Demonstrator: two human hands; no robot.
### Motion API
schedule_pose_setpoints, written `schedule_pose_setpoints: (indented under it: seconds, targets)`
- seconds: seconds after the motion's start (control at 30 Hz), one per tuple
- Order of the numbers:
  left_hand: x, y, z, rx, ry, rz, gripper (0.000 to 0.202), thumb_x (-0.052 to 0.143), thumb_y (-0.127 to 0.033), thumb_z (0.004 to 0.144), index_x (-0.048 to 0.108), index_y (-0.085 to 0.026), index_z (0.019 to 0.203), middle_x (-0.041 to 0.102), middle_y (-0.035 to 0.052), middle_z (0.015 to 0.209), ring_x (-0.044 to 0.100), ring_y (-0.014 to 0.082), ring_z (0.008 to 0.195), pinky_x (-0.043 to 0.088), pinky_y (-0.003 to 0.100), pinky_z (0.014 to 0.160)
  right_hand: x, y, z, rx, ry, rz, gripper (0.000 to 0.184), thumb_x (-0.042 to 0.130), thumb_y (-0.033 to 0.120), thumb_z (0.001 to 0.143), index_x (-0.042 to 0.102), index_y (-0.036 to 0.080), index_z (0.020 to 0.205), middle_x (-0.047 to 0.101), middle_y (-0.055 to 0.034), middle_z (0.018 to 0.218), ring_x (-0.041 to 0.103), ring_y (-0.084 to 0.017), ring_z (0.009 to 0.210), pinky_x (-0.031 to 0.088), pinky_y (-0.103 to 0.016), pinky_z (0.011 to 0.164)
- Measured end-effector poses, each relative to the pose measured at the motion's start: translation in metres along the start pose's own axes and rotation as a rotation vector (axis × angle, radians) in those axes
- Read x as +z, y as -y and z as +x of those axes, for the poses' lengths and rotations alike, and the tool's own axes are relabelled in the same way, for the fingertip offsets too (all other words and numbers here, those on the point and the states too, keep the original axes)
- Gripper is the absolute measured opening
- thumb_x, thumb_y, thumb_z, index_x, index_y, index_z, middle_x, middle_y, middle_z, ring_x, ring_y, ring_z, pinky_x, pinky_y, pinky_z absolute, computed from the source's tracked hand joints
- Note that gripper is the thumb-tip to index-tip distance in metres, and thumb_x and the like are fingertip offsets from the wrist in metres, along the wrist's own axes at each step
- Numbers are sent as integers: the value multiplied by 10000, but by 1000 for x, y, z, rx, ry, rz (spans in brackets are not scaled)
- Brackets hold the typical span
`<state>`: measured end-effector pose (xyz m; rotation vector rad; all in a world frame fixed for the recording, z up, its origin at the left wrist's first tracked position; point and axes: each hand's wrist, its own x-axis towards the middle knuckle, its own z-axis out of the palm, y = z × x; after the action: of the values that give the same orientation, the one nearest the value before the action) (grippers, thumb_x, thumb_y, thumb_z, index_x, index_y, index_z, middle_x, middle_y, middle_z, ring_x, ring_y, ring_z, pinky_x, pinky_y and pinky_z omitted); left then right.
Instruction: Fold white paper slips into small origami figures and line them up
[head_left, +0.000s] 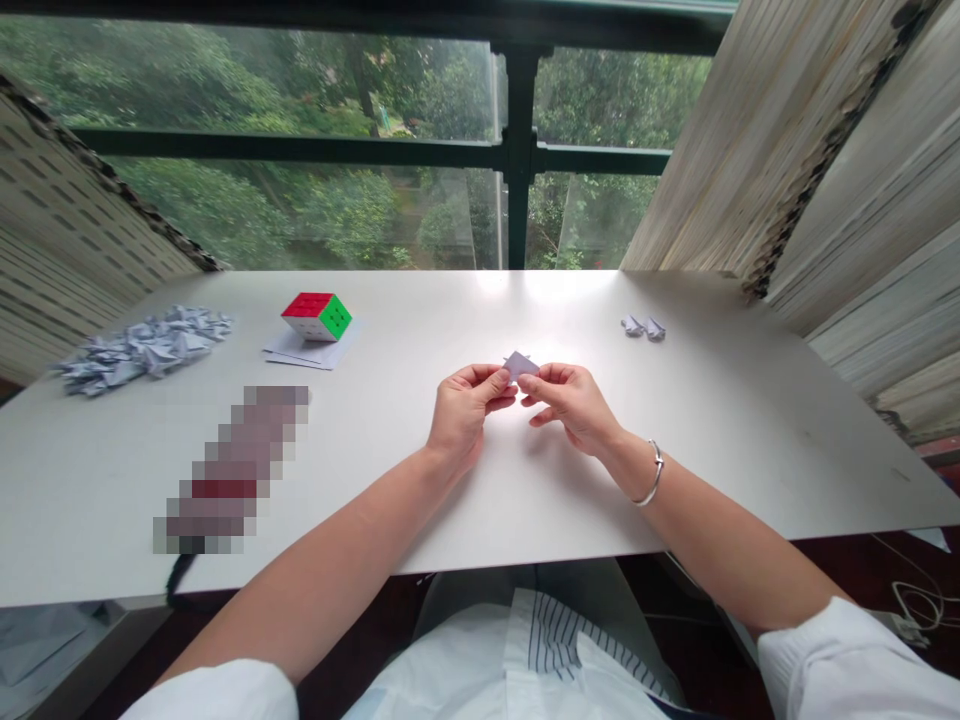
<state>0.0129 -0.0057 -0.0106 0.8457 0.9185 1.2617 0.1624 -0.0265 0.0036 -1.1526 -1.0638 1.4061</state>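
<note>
Over the middle of the white table [675,430], my left hand [465,408] and my right hand [571,403] pinch a small folded piece of pale paper [519,364] between thumbs and fingertips. Both hands are closed on it, held just above the tabletop. A silver bangle sits on my right wrist [651,473].
A pile of several folded paper pieces [142,347] lies at the far left. A colourful puzzle cube [318,316] rests on a few paper sheets [300,352]. Two folded pieces [643,327] lie at the far right. A blurred-out patch [232,470] is at left. A window is behind.
</note>
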Motion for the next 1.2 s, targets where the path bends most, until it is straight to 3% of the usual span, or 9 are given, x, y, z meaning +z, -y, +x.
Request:
schedule_pose_setpoints:
  seconds: [0.13,0.5,0.67,0.83,0.97,1.2]
  targets:
    - [3,0,-1,54,-15,-7,306,881,-335,615,706,-134,766,699,30,702,656,132,625,552,286,681,0,0,0,-4,2,25,354,835,444,643,621,167,691,640,-18,708,636,-151,706,519,-213,492]
    - [7,4,-5,100,88,-118,334,866,-301,654,723,-159,920,733,51,921,691,176,836,552,375,864,2,-5,0,-23,-49,122,371,824,460,667,589,178,719,636,-7,735,618,-137,724,531,-230,554]
    - [3,6,-2,93,21,-77,282,852,-323,673,718,-159,858,723,34,834,675,140,772,545,329,835,3,-7,0,3,-10,60,373,794,489,695,610,175,776,650,-38,832,633,-165,793,537,-239,552]
    - [-2,3,2,126,22,14,292,843,-356,675,708,-155,839,711,32,833,672,151,780,558,326,786,1,-10,3,-228,-206,-123,448,771,482,721,616,223,1052,634,-65,1084,633,-192,922,573,-285,629]
    - [-1,0,0,147,44,76,307,846,-359,667,719,-147,849,716,44,834,668,153,760,559,319,764,-3,-15,6,-426,-204,-230,267,719,424,790,658,202,926,657,-59,988,638,-191,918,573,-318,728]
    - [5,-2,-5,68,80,-78,332,867,-327,638,725,-147,878,723,57,883,679,170,801,569,346,774,0,-17,5,-456,-228,-248,184,694,373,812,627,205,848,651,-8,827,635,-156,765,570,-312,686]
